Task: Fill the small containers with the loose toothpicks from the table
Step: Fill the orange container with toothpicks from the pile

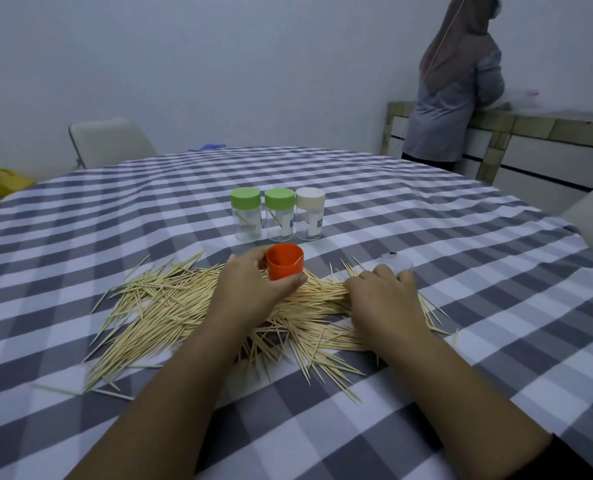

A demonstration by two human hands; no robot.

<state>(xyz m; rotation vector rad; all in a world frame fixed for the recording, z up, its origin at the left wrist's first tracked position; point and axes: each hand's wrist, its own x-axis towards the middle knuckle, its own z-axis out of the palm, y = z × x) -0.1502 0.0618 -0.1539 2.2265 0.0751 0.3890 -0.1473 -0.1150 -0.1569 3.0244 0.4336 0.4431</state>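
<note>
Your left hand (253, 289) has thumb and fingers curled around the orange cap (284, 260), a toothpick lying inside it. Your right hand (381, 292) grips a clear container (397, 263) lying on its side, fingers clamped over it. Loose toothpicks (170, 306) spread beneath both hands. Beyond your fingertips stand three capped containers (277, 214) in a row on the checked tablecloth (461, 271).

Occlusions, head cam
Right hand (383, 292) hides most of clear container (399, 263); jar labels (314, 225) at 12 o'clock unreadable.
</note>
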